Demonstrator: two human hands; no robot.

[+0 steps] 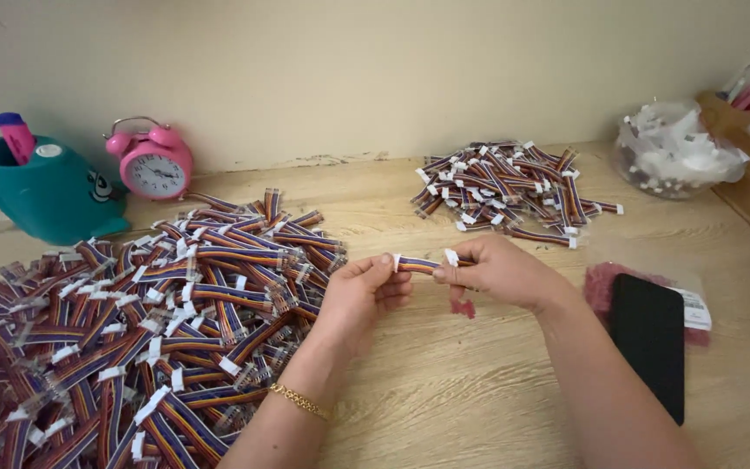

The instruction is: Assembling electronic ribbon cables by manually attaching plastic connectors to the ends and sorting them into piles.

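One short ribbon cable (418, 265) is held between both hands above the wooden surface (444, 391), its long axis running left to right. The left hand (362, 291) is pinched on its left end and the right hand (496, 274) on its right end, where a white connector (451, 257) sits. Two heaps of such cables are seen: a large pile (123, 330) just beside the left hand, too many to be counted, and a smaller pile (509, 191) beyond the right hand.
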